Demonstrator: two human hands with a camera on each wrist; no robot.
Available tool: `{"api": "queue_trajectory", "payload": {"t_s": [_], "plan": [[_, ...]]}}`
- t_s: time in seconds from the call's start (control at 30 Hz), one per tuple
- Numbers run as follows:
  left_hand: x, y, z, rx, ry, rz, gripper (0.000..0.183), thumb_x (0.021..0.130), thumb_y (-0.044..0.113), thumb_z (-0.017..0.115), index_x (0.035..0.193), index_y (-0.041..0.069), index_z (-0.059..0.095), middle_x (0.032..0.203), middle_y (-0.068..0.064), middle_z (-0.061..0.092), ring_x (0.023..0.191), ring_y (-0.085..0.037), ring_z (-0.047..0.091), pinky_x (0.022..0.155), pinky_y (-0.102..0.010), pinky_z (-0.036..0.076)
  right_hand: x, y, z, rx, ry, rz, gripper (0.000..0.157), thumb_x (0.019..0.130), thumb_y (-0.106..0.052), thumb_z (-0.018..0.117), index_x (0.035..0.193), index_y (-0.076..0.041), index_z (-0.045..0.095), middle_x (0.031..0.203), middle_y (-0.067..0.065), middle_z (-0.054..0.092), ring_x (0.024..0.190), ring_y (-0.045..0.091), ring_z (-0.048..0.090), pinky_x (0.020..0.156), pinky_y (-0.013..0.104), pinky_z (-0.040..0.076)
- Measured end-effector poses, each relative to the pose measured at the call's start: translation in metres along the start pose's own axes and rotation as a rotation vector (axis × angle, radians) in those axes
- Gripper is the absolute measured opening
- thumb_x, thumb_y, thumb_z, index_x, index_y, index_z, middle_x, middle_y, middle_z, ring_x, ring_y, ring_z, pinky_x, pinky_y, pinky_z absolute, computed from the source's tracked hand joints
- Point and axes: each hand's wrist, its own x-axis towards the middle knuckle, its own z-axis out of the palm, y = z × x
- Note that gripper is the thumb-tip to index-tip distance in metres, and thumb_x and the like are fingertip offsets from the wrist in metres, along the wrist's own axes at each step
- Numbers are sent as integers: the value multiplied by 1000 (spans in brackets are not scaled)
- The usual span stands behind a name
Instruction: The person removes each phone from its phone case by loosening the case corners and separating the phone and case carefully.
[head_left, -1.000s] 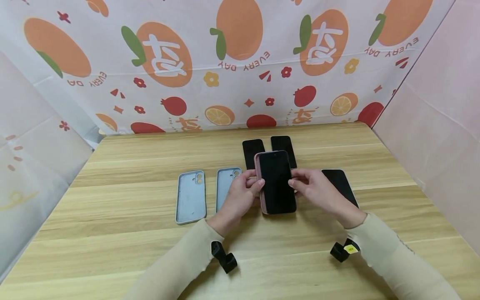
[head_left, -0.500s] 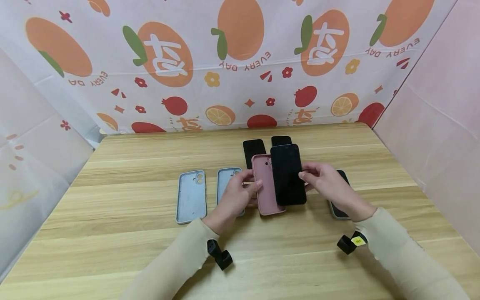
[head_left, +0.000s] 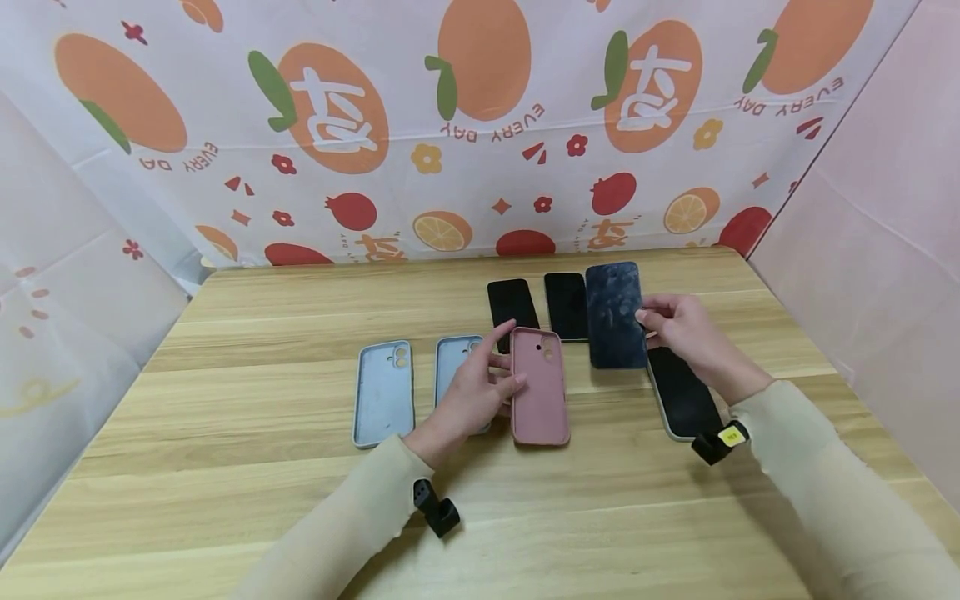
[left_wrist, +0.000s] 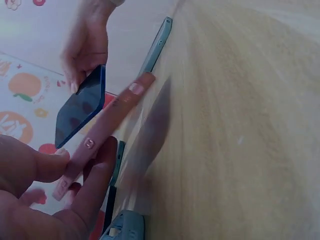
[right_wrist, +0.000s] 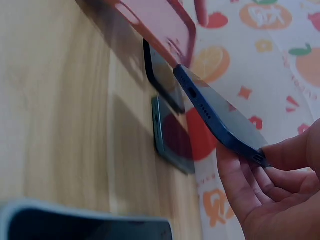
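So the person is wearing long sleeves in a plain pale beige, kinda cream, with the left sleeve (head_left: 348, 525) and right sleeve (head_left: 832, 500) matching. The fabric is fitting fairly close, with a few little ripples showing along the edges. The left cuff (head_left: 405, 462) and right cuff (head_left: 771, 408) are ending right around the wrists (head_left: 429, 442), and the left hand (head_left: 478, 382) and right hand (head_left: 685, 330) are going bare from there. Each side is also sporting 1 small black camera: left wrist camera (head_left: 442, 516), right wrist camera (head_left: 708, 450). The left one is looking like 2 chunky bits joined together. The right one is carrying a bright yellow label (head_left: 732, 435), its dark print showing too small for reading.
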Motion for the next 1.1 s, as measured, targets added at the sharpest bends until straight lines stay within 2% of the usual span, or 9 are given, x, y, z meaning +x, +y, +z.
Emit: {"api": "queue_trajectory", "payload": {"t_s": [0.07, 0.13, 0.2, 0.3, 0.5, 0.67, 0.9, 1.1], "plan": [[0, 0, 0, 33, -11, 10, 64, 96, 4, 62, 148, 36, 41, 129, -16, 55, 99, -25, 67, 68, -34, 62, 6, 2, -4, 2, 18, 10, 44, 106, -15, 44, 142, 11, 41, 124, 23, 53, 85, 4, 57, 77, 21, 58], [0, 1, 0, 68, -21, 13, 55, 97, 4, 61, 144, 28, 49, 133, -15, 56, 103, -25, 67, 69, -33, 62, 13, 3, -7, 4, 28, 23, 46, 106, -15, 44, 143, 11, 40, 124, 22, 53, 83, 2, 57, 75, 20, 58], [0, 1, 0, 86, -32, 14, 46, 97, 4, 60, 140, 19, 54, 132, -17, 57, 102, -26, 68, 69, -33, 62, 19, 6, -11, -5, 43, 36, 46, 106, -16, 44, 144, 10, 40, 125, 22, 53, 82, 1, 57, 75, 21, 58], [0, 2, 0, 106, -46, 6, 42, 97, 3, 60, 138, 13, 56, 127, -16, 60, 99, -24, 69, 69, -32, 62, 30, 10, -16, -24, 55, 57, 47, 106, -17, 43, 144, 10, 39, 128, 23, 52, 83, 3, 57, 75, 22, 58], [-1, 0, 1, 140, -81, -4, 42, 96, 5, 62, 137, 11, 55, 129, -15, 59, 97, -22, 68, 67, -31, 61, 46, 18, -21, -51, 62, 94, 47, 105, -14, 43, 144, 12, 39, 131, 28, 52, 91, 11, 58, 78, 25, 59], [-1, -2, 2, 178, -105, 1, 42, 96, 6, 63, 137, 9, 55, 123, -16, 63, 91, -20, 68, 66, -30, 61, 57, 19, -21, -94, 58, 107, 47, 104, -14, 43, 145, 10, 39, 134, 30, 52, 102, 21, 58, 78, 23, 57], [-2, -3, 4, 212, -152, 21, 42, 94, 5, 65, 135, 5, 54, 109, -16, 67, 82, -16, 68, 62, -29, 60, 66, 23, -19, -83, 55, 134, 45, 103, -9, 44, 142, 13, 41, 130, 31, 52, 85, 13, 57, 65, 17, 52], [-2, -4, 3, 284, -189, 52, 48, 93, 7, 67, 138, 1, 51, 96, -13, 69, 72, -13, 67, 59, -28, 58, 71, 31, -17, -69, 80, 149, 42, 103, -8, 45, 138, 15, 44, 113, 24, 58, 72, 7, 55, 60, 17, 51]]}}
